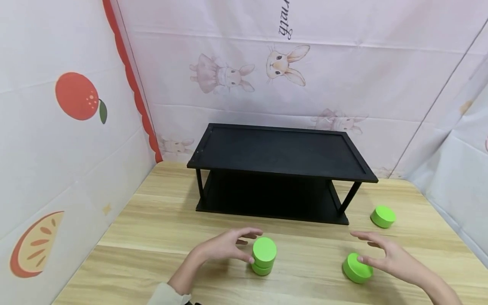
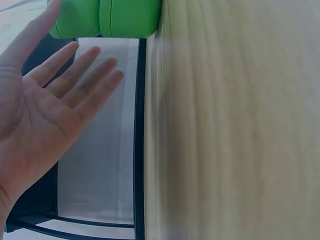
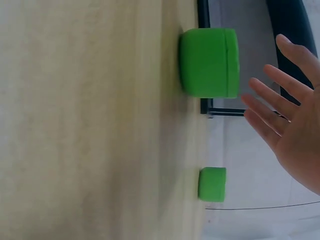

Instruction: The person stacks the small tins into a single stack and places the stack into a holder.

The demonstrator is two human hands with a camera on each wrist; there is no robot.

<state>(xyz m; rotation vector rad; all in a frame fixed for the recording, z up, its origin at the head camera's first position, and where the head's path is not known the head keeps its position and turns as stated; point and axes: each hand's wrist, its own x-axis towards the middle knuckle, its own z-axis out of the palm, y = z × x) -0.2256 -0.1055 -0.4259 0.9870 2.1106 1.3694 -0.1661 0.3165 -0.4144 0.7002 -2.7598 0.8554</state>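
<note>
Both with fingers extended, the left hand (image 1: 230, 245) is beside two stacked green discs (image 1: 264, 252), the right hand (image 1: 392, 259) by a third disc (image 1: 356, 272); a fourth disc (image 1: 383, 217) lies near one black rack (image 1: 278, 149).

A wood-grain table (image 1: 305, 275) carries a stack of green cylinders (image 1: 264, 255); from there, a black two-tier shelf (image 1: 282, 150) stands at twelve o'clock, a nearer green cylinder (image 1: 354, 271) at three, a farther green cylinder (image 1: 383, 216) past two.
</note>
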